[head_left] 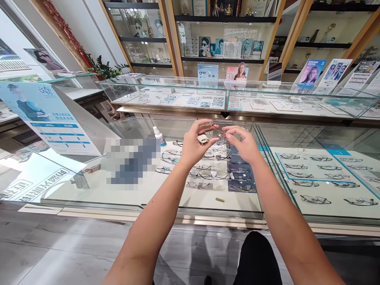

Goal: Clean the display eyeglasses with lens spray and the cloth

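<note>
Pinching thin-rimmed glasses (216, 133) at one side with the left hand (198, 139), thumb and fingers nearly together and apparently also keeping a pale cloth (203, 139), and at the other side with the right hand (241, 142), fingertips closed — hard to tell exactly where on the rim. Held up over a glass display case (194, 201), above rows of spectacles (204, 174) and right of a white bottle (159, 136). Probably light, springy, easily bent or smudged — best gripped by bridge or rim edges, avoiding lenses.
</note>
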Motion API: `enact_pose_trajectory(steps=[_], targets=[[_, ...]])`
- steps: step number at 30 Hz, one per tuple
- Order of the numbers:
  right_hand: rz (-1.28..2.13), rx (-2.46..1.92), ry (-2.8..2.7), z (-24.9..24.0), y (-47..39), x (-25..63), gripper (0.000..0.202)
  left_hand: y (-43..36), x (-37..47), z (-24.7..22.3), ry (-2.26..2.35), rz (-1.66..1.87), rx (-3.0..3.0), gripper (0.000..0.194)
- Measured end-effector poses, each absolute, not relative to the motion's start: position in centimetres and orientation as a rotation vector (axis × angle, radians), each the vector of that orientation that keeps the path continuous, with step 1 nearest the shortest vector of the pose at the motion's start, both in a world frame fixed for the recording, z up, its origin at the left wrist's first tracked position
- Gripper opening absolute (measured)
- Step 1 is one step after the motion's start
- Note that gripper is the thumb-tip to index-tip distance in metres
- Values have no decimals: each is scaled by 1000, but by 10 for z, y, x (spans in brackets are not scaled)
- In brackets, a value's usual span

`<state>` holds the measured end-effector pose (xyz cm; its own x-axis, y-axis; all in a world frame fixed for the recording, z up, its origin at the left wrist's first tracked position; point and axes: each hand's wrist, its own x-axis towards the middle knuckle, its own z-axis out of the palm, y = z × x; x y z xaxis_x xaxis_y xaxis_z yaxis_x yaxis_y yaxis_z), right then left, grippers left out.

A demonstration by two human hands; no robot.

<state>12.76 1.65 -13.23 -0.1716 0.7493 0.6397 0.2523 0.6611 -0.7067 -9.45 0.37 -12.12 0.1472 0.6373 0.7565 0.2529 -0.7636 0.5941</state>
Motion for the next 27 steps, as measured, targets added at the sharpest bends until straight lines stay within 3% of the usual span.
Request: enact_pose_trajectory(steps=[4, 7, 9, 13, 19, 27], targets=[[796, -748, -1666, -138, 22, 128, 29, 4, -95, -120, 856, 1608, 2082, 63], [792, -746, -1617, -139, 23, 126, 31, 6, -93, -122, 850, 1621, 2050, 67], [715, -775, -1565, -138, 22, 123, 30, 6, -91, -123, 909, 1713, 1990, 70], [433, -851, -1446, -138, 13, 112, 22, -1, -83, -122, 1074, 1749, 1819, 36], [21, -885, -1510, -142, -6, 91, 16, -11, -70, -120, 1002, 1514, 1701, 40], [-45, -834, -1630, -139, -14, 88, 16, -4, -77, -120, 1070, 1605, 1621, 42]])
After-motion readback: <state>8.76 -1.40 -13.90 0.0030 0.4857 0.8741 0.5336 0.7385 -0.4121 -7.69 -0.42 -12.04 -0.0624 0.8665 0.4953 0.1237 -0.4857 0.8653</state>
